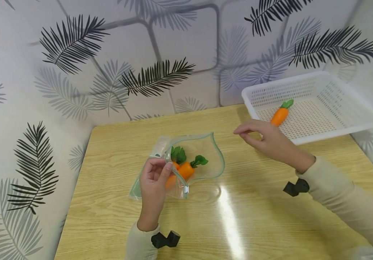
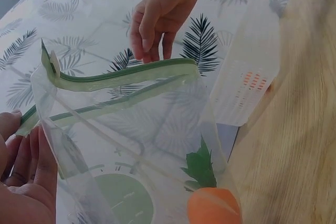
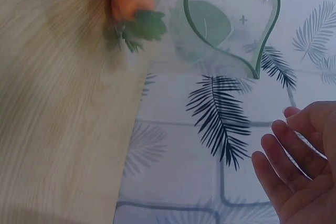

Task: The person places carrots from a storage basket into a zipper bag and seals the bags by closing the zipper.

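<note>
My left hand [image 1: 155, 177] pinches the rim of a clear zip bag [image 1: 211, 150] with a green-edged mouth and a white slider [image 1: 186, 189]. The bag's mouth gapes wide. Orange toy carrots [image 1: 186, 171] with green leaves lie inside it; in the left wrist view one carrot [image 2: 212, 205] shows through the plastic. My right hand [image 1: 267, 141] holds nothing and hovers between bag and basket, its fingers loosely bent, as the right wrist view shows the same hand [image 3: 304, 166]. Behind it, a single carrot [image 1: 280, 116] lies in a white basket [image 1: 329, 134], its lower end hidden by the hand.
A clear plastic piece with green print [image 1: 136, 189] shows left of my left hand; whether it belongs to the same bag I cannot tell. Everything rests on a wooden table [image 1: 108, 224]. A leaf-patterned wall [image 1: 108, 47] rises behind the table and along its left.
</note>
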`<state>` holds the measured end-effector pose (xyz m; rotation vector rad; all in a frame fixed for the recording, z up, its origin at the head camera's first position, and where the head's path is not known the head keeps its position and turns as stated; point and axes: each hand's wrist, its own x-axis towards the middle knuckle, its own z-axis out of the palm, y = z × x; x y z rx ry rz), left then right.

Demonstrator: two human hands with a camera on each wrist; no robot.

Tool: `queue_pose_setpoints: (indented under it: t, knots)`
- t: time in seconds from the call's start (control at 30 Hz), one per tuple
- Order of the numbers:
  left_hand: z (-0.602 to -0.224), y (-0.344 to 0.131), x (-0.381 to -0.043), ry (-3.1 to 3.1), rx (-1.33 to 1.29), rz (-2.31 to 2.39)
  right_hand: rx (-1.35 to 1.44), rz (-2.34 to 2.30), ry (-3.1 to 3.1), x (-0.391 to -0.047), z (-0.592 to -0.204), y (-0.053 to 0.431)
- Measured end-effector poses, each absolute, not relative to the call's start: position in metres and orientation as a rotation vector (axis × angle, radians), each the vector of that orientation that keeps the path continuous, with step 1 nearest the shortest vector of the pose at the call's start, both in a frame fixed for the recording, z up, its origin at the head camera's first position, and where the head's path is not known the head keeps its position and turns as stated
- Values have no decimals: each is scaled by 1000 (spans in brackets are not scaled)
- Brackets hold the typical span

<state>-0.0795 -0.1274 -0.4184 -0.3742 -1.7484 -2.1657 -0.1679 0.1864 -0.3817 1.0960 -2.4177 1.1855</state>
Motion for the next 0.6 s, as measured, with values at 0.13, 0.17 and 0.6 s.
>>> queue_pose_setpoints:
  t: [0.13,0.17,0.6]
  knots:
    - [-418,-128,-79,-1754,-368,-2150,1069,1062,-2464,-178,-377,201]
    - [-418,-128,-79,-1754,-368,-2152,1057,1042,-2483,-180,-376,205]
    - [-416,-132,-77,-1780,-338,-2124,797,876,-2755,-219,-367,252]
